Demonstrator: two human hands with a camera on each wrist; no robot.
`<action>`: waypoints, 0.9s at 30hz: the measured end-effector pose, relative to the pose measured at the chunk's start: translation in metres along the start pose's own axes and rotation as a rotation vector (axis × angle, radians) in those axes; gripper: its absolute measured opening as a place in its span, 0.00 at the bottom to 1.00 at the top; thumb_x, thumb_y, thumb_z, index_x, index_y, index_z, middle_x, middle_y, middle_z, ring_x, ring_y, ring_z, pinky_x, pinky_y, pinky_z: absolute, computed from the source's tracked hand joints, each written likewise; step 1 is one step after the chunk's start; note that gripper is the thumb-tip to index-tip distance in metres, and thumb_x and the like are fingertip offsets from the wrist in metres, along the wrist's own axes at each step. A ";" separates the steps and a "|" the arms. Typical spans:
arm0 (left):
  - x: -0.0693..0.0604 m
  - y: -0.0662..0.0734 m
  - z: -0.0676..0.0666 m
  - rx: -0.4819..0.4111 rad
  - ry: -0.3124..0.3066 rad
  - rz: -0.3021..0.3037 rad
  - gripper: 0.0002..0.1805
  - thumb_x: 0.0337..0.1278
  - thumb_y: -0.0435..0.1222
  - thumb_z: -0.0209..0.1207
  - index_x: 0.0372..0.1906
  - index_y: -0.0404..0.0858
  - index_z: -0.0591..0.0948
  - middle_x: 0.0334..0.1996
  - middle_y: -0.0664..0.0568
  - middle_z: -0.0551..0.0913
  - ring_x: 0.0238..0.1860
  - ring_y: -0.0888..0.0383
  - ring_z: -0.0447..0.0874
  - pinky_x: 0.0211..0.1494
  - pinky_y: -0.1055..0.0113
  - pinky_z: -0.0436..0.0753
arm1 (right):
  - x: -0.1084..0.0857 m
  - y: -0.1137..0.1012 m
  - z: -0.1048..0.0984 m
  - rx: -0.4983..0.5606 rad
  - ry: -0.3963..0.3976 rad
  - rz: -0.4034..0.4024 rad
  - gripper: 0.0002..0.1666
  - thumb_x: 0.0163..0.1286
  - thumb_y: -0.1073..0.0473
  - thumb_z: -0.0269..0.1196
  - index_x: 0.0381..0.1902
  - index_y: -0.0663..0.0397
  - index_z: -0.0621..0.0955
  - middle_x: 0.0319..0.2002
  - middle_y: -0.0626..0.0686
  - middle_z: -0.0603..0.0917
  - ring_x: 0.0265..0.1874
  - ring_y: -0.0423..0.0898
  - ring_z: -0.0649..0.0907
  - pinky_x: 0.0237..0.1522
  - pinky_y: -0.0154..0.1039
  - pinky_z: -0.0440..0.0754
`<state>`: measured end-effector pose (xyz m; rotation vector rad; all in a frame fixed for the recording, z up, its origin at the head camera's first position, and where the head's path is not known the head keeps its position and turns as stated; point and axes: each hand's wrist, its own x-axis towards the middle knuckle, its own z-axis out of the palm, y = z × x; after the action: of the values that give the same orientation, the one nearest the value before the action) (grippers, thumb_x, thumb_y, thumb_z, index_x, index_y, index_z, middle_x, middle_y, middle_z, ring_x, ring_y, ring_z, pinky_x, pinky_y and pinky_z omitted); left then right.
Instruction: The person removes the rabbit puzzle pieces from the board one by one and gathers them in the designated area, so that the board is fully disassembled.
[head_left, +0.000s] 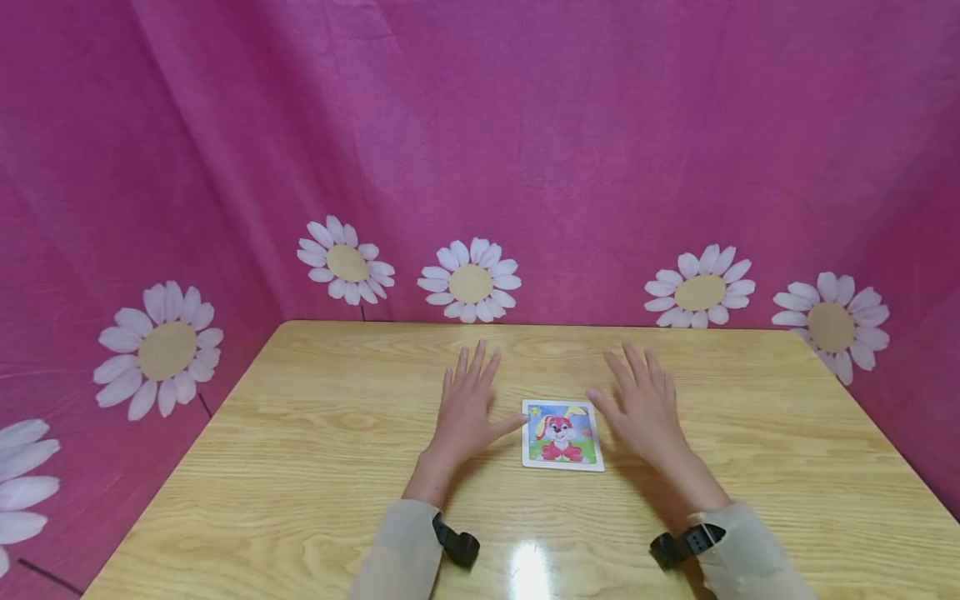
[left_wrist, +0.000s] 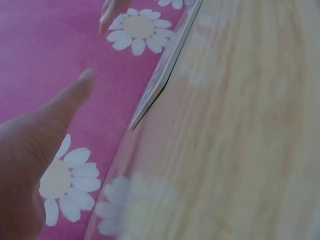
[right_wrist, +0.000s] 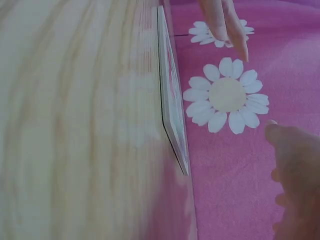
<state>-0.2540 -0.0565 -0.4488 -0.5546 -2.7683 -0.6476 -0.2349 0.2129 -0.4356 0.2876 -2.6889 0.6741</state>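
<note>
A small square picture puzzle (head_left: 562, 436) with a white border and a red-and-white rabbit on it lies flat on the wooden table. My left hand (head_left: 467, 412) is just left of it, fingers spread, the thumb tip overlapping its left edge in the head view. To its right, my right hand (head_left: 643, 410) hovers with fingers spread and holds nothing. Both wrist views show the board edge-on, as a thin slab (left_wrist: 167, 67) on the left and a pale edge (right_wrist: 172, 100) on the right, with each thumb apart from it.
The wooden table (head_left: 315, 467) reaches back to a pink curtain (head_left: 570, 150) printed with white daisies. Each wrist wears a black strap with a small camera, one left (head_left: 457, 542) and one right (head_left: 684, 546). Light glares off the table's front.
</note>
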 end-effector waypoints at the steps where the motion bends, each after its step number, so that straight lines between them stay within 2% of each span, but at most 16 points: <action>1: 0.000 0.001 0.001 -0.025 -0.009 0.012 0.57 0.50 0.64 0.63 0.79 0.47 0.49 0.81 0.51 0.41 0.81 0.47 0.37 0.80 0.42 0.49 | 0.000 0.000 0.002 0.014 0.010 -0.018 0.40 0.69 0.43 0.59 0.73 0.53 0.63 0.76 0.65 0.56 0.75 0.70 0.49 0.70 0.75 0.45; 5: 0.000 0.006 0.005 -0.127 -0.056 0.039 0.58 0.48 0.61 0.67 0.78 0.44 0.51 0.80 0.52 0.46 0.81 0.52 0.42 0.81 0.49 0.51 | 0.002 -0.003 0.009 0.060 0.031 -0.086 0.41 0.65 0.49 0.66 0.72 0.54 0.65 0.75 0.66 0.58 0.74 0.69 0.54 0.69 0.73 0.51; 8: 0.000 0.009 0.009 -0.171 -0.103 0.035 0.59 0.47 0.60 0.68 0.79 0.46 0.49 0.80 0.55 0.47 0.81 0.53 0.44 0.82 0.53 0.52 | 0.003 -0.006 0.014 0.106 0.033 -0.134 0.43 0.62 0.52 0.69 0.71 0.56 0.66 0.73 0.66 0.60 0.73 0.68 0.58 0.68 0.74 0.56; 11: -0.001 0.011 0.012 -0.206 -0.149 0.026 0.58 0.48 0.59 0.68 0.79 0.46 0.49 0.80 0.55 0.48 0.80 0.53 0.46 0.81 0.53 0.54 | 0.004 -0.010 0.018 0.162 0.001 -0.155 0.43 0.60 0.56 0.71 0.70 0.58 0.67 0.72 0.67 0.62 0.71 0.67 0.61 0.68 0.71 0.60; 16: -0.003 0.014 0.015 -0.230 -0.236 0.008 0.52 0.52 0.57 0.66 0.77 0.44 0.55 0.78 0.53 0.55 0.78 0.52 0.54 0.79 0.52 0.60 | 0.007 -0.015 0.028 0.208 -0.078 -0.145 0.41 0.60 0.59 0.71 0.68 0.61 0.69 0.69 0.67 0.67 0.68 0.66 0.68 0.68 0.64 0.68; 19: -0.005 0.012 0.018 -0.236 -0.266 0.003 0.48 0.54 0.57 0.66 0.76 0.45 0.59 0.77 0.52 0.60 0.77 0.52 0.58 0.78 0.53 0.63 | 0.008 -0.019 0.032 0.238 -0.106 -0.160 0.38 0.59 0.61 0.72 0.65 0.64 0.72 0.62 0.66 0.75 0.60 0.63 0.78 0.60 0.57 0.78; 22: -0.006 0.010 0.021 -0.226 -0.270 0.020 0.45 0.54 0.57 0.66 0.74 0.44 0.64 0.75 0.51 0.64 0.75 0.52 0.62 0.77 0.54 0.65 | 0.009 -0.023 0.036 0.260 -0.127 -0.178 0.32 0.58 0.63 0.72 0.60 0.66 0.76 0.52 0.64 0.81 0.48 0.58 0.85 0.49 0.50 0.86; 25: -0.007 0.009 0.022 -0.212 -0.275 0.037 0.43 0.54 0.57 0.65 0.72 0.45 0.66 0.73 0.51 0.67 0.74 0.52 0.64 0.76 0.55 0.66 | 0.012 -0.025 0.040 0.274 -0.149 -0.181 0.25 0.56 0.63 0.73 0.51 0.65 0.80 0.41 0.60 0.83 0.37 0.51 0.84 0.39 0.42 0.86; 27: -0.007 0.009 0.023 -0.202 -0.281 0.049 0.41 0.55 0.57 0.64 0.71 0.45 0.68 0.73 0.52 0.68 0.74 0.53 0.65 0.76 0.54 0.67 | 0.014 -0.025 0.043 0.275 -0.170 -0.188 0.20 0.56 0.63 0.73 0.46 0.64 0.82 0.36 0.57 0.82 0.32 0.46 0.81 0.35 0.36 0.83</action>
<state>-0.2473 -0.0409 -0.4676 -0.8103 -2.9520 -0.9085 -0.2533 0.1684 -0.4550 0.6871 -2.6760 1.0012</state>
